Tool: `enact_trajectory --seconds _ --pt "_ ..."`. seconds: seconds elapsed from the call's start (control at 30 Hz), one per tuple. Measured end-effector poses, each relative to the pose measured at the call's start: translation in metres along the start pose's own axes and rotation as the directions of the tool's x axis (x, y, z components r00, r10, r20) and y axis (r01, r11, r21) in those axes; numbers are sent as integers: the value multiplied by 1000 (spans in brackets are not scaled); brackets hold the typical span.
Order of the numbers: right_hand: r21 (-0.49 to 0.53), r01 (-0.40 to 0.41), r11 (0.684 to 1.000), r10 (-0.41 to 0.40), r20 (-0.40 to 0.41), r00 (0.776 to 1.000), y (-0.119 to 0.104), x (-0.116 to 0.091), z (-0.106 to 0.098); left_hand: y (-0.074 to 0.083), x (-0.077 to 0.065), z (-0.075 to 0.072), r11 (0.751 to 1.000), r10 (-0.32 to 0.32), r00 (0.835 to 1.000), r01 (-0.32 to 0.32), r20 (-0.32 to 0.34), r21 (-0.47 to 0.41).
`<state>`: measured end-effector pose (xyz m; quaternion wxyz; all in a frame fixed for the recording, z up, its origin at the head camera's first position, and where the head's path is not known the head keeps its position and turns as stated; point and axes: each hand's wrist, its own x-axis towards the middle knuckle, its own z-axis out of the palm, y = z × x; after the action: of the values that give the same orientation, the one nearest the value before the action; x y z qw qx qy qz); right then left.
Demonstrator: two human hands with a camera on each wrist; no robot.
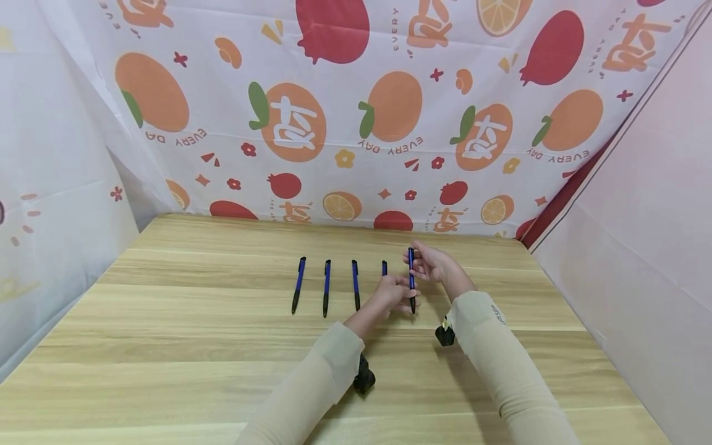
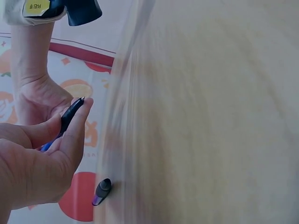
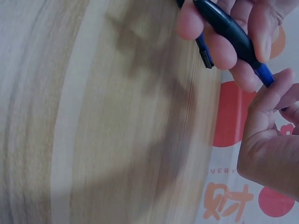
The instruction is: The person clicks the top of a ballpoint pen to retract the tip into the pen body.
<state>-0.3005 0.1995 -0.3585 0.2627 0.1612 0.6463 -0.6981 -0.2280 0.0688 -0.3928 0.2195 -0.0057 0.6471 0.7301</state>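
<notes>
A blue pen with a black grip (image 1: 412,281) is held upright-looking in the head view, between both hands. My left hand (image 1: 394,292) pinches its black grip end, the tip sticking out past the fingertips in the left wrist view. My right hand (image 1: 436,264) pinches the blue upper end, seen also in the right wrist view as the lower hand (image 3: 264,140). Left of the hands, similar pens lie roughly parallel on the table: one (image 1: 298,285), a second (image 1: 326,288), a third (image 1: 355,284). Another pen (image 1: 384,267) is partly hidden behind my left hand.
The wood-grain table (image 1: 194,346) reaches back to a fruit-printed cloth (image 1: 345,123). White cloth walls stand at the left (image 1: 55,154) and right (image 1: 639,216). Small black devices are fixed at the left wrist (image 1: 364,378) and right wrist (image 1: 445,335).
</notes>
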Motion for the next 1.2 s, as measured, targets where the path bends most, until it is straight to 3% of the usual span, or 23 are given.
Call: enact_trajectory --seconds 0.7,1.2 --pt "8 -14 1000 14 -3 1000 2 3 0 1 1 -1 1000 -17 999 18 27 -14" --pt "10 17 1000 -18 80 997 5 6 -4 -4 6 2 1000 -30 999 30 -15 -5"
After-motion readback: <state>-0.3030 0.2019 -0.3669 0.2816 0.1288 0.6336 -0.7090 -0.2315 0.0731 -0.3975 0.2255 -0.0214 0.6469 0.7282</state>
